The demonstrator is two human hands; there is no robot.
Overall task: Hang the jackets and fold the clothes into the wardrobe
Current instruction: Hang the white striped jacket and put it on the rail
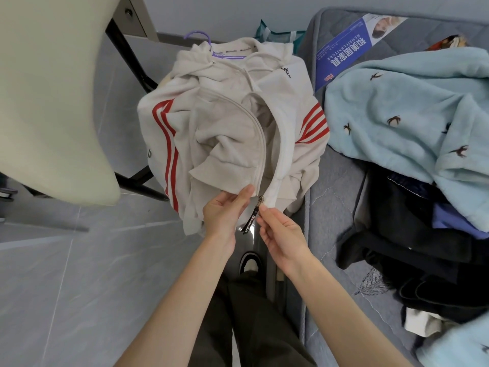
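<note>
Your left hand (223, 211) grips the bottom hem of one front panel of the cream hooded zip jacket with red sleeve stripes (225, 128). The thumb lies on top of the cloth and the other fingers (244, 194) are curled beneath it. Your right hand (281, 234) pinches the lower end of the jacket's other zip edge between thumb and forefinger, so those fingers (264, 211) are closed on the white tape.

The two grips sit just beside each other. Between them, the black fabric zip-pull strap (250, 219) hangs down from the slider. The zip is open above your fingers, and the two front panels spread apart as they run away from you.

At the far end from your fingers, the jacket's collar sits on a purple plastic hanger (203, 35), whose hook shows above the neckline.

To the right of your right fingers lies the grey quilted mattress (330, 207). It carries a pale blue fleece garment with small dark bird shapes (397, 115), and nearer you a heap of black and dark blue clothes (410, 247). A blue printed label (344, 54) lies on the mattress beyond the fleece.

To the left of your left fingers stands a cream-coloured chair with black legs (53, 102), on the grey tiled floor (79, 287).
</note>
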